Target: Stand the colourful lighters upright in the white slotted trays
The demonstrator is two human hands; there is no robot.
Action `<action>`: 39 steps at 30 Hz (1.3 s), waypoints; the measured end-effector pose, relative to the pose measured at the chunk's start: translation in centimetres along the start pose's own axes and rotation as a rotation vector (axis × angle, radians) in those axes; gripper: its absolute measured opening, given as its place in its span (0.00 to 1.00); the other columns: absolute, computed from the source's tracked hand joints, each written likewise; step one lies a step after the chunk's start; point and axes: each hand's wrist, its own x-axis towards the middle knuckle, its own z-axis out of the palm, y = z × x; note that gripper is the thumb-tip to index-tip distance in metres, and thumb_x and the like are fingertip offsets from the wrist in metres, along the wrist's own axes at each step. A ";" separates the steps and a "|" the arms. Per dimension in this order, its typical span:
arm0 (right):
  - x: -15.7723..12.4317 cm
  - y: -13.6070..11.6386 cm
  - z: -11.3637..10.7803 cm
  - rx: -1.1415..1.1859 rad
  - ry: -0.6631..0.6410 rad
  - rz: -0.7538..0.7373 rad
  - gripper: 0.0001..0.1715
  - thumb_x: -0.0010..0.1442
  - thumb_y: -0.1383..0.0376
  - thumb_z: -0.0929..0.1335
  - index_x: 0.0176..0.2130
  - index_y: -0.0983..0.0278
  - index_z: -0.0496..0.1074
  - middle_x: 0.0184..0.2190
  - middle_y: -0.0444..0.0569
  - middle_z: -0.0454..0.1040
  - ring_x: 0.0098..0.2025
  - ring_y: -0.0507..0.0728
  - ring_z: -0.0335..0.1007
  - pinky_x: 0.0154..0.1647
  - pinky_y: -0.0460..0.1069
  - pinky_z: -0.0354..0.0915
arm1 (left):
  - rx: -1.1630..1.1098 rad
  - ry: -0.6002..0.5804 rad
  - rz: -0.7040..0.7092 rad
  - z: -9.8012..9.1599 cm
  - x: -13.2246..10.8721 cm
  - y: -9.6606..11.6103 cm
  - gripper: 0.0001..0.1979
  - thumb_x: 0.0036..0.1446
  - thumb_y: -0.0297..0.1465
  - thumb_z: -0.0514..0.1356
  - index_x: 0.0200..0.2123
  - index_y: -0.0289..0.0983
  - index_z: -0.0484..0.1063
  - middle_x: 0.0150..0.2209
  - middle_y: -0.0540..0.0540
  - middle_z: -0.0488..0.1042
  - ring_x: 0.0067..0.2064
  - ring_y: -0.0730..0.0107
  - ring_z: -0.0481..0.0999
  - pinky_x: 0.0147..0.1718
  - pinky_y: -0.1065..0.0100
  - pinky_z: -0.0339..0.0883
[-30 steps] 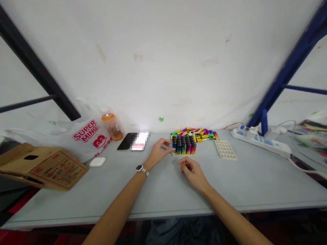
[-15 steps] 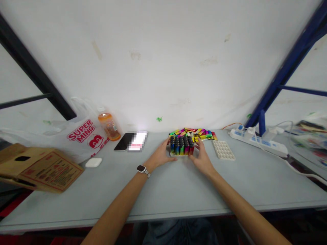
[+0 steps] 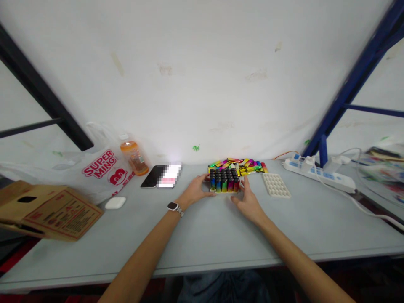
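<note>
A block of upright lighters point(image 3: 224, 181) with black tops and rainbow metallic bodies stands in rows in a pale tray on the table. At its left side is my left hand point(image 3: 196, 190), fingers along the edge and thumb at the front corner, closed on the tray. My right hand point(image 3: 249, 203) is by the right side, its fingertips close to the end lighters. Its thumb sits apart in front of the tray, and the fingers are spread. Behind the block lies a pile of loose shiny rainbow-coloured pieces point(image 3: 252, 169), partly hidden. A dimpled off-white tray point(image 3: 276, 185) rests to the right.
On the left are a cardboard box point(image 3: 63, 212), a plastic bag point(image 3: 94, 172), an orange bottle point(image 3: 134, 158), a white case point(image 3: 115, 203) and a phone point(image 3: 154, 176). A white power strip point(image 3: 318, 174) with cables lies at right. The wall rises behind the table point(image 3: 202, 240).
My right hand has eased down and slightly away from the block, its thumb coming off the front. The left hand stays at the left side. The lighters have hardly moved.
</note>
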 end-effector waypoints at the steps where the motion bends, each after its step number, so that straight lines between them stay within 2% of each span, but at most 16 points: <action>1: -0.1 0.0 0.0 0.000 0.005 0.005 0.59 0.49 0.65 0.69 0.70 0.64 0.37 0.62 0.60 0.62 0.65 0.65 0.56 0.66 0.62 0.50 | 0.000 -0.007 0.001 0.0 0.0 -0.1 0.43 0.34 0.42 0.74 0.56 0.39 0.68 0.48 0.40 0.76 0.48 0.52 0.74 0.51 0.52 0.65; 8: -0.9 0.6 -0.3 -0.013 0.040 -0.004 0.59 0.51 0.63 0.69 0.70 0.65 0.34 0.67 0.62 0.51 0.66 0.66 0.55 0.65 0.63 0.50 | 0.012 -0.011 0.037 1.1 0.1 0.6 0.44 0.35 0.41 0.74 0.57 0.38 0.66 0.47 0.40 0.76 0.48 0.53 0.75 0.50 0.53 0.67; 14: -1.1 0.9 -0.7 -0.051 0.094 0.001 0.61 0.51 0.62 0.68 0.70 0.67 0.30 0.67 0.62 0.51 0.67 0.65 0.51 0.67 0.62 0.47 | 0.057 -0.042 0.030 2.4 0.1 2.1 0.46 0.38 0.44 0.73 0.60 0.38 0.62 0.51 0.38 0.74 0.51 0.52 0.73 0.53 0.53 0.64; 16: -1.2 0.7 -0.6 -0.068 0.106 -0.007 0.60 0.51 0.62 0.68 0.70 0.68 0.30 0.67 0.63 0.51 0.68 0.65 0.49 0.66 0.62 0.47 | 0.084 -0.057 0.043 2.1 -0.1 2.6 0.46 0.38 0.44 0.72 0.60 0.39 0.61 0.52 0.39 0.73 0.52 0.52 0.72 0.54 0.53 0.64; 18: -1.3 0.3 -0.6 -0.086 0.136 -0.039 0.59 0.50 0.62 0.67 0.69 0.69 0.33 0.65 0.64 0.52 0.67 0.66 0.48 0.66 0.62 0.48 | 0.118 -0.063 0.082 1.5 -0.2 2.8 0.41 0.43 0.41 0.71 0.59 0.40 0.62 0.51 0.41 0.74 0.52 0.53 0.72 0.54 0.53 0.63; 20: -1.6 -0.3 -0.7 -0.114 0.219 -0.083 0.53 0.49 0.63 0.68 0.67 0.68 0.41 0.62 0.64 0.54 0.64 0.66 0.52 0.63 0.62 0.51 | 0.132 -0.017 0.107 0.6 0.2 2.8 0.28 0.50 0.35 0.65 0.55 0.39 0.66 0.48 0.42 0.75 0.49 0.58 0.73 0.51 0.56 0.65; 22: -1.9 -0.9 -1.0 -0.132 0.355 -0.118 0.43 0.48 0.64 0.68 0.61 0.67 0.53 0.54 0.61 0.59 0.56 0.65 0.59 0.58 0.61 0.57 | 0.122 0.107 0.068 -0.1 1.3 2.6 0.14 0.55 0.29 0.58 0.46 0.36 0.70 0.43 0.43 0.76 0.44 0.63 0.74 0.46 0.61 0.68; 24: -2.3 -1.6 -1.2 -0.107 0.469 -0.123 0.29 0.47 0.64 0.67 0.50 0.64 0.60 0.43 0.52 0.63 0.43 0.60 0.63 0.48 0.57 0.63 | 0.137 0.208 0.027 -0.3 3.2 2.5 0.09 0.56 0.27 0.55 0.40 0.35 0.72 0.39 0.43 0.76 0.39 0.66 0.74 0.41 0.64 0.69; 25: -2.5 -1.8 -1.2 -0.076 0.480 -0.113 0.22 0.47 0.65 0.66 0.44 0.63 0.61 0.37 0.48 0.63 0.37 0.57 0.62 0.41 0.53 0.63 | 0.153 0.191 0.025 -0.3 4.4 2.5 0.09 0.57 0.28 0.55 0.38 0.35 0.73 0.37 0.44 0.76 0.38 0.66 0.74 0.41 0.65 0.68; 27: -2.8 -2.2 -1.2 0.011 0.403 -0.082 0.10 0.48 0.65 0.65 0.33 0.60 0.59 0.27 0.41 0.59 0.28 0.53 0.57 0.31 0.48 0.59 | 0.185 0.096 0.032 0.1 6.9 2.6 0.09 0.57 0.32 0.57 0.36 0.34 0.74 0.36 0.44 0.77 0.38 0.66 0.75 0.41 0.66 0.68; 28: -3.0 -2.2 -1.0 0.058 0.338 -0.067 0.08 0.48 0.66 0.64 0.29 0.60 0.57 0.24 0.39 0.57 0.25 0.52 0.54 0.28 0.47 0.56 | 0.209 0.029 0.034 0.4 8.2 2.7 0.10 0.57 0.33 0.58 0.36 0.34 0.75 0.36 0.44 0.78 0.38 0.66 0.75 0.40 0.67 0.68; 32: -3.2 -2.0 -0.3 0.186 0.150 -0.029 0.08 0.47 0.67 0.63 0.24 0.60 0.55 0.19 0.36 0.54 0.22 0.50 0.51 0.24 0.46 0.50 | 0.367 -0.195 -0.052 1.9 12.5 2.8 0.13 0.52 0.38 0.63 0.36 0.34 0.78 0.37 0.43 0.80 0.38 0.65 0.77 0.38 0.69 0.68; 36: -3.1 -1.7 -0.1 0.224 0.091 -0.003 0.08 0.46 0.67 0.63 0.24 0.60 0.56 0.18 0.36 0.54 0.21 0.49 0.51 0.23 0.45 0.49 | 0.416 -0.265 -0.098 3.1 14.5 2.2 0.11 0.41 0.33 0.69 0.29 0.33 0.79 0.29 0.44 0.79 0.32 0.63 0.77 0.33 0.68 0.67; 39: -2.9 -1.7 -0.3 0.254 0.080 0.011 0.08 0.46 0.67 0.64 0.24 0.60 0.56 0.18 0.36 0.54 0.21 0.49 0.52 0.23 0.45 0.49 | 0.421 -0.252 -0.088 3.2 14.6 1.8 0.09 0.42 0.29 0.67 0.30 0.33 0.79 0.28 0.44 0.79 0.31 0.63 0.76 0.33 0.68 0.67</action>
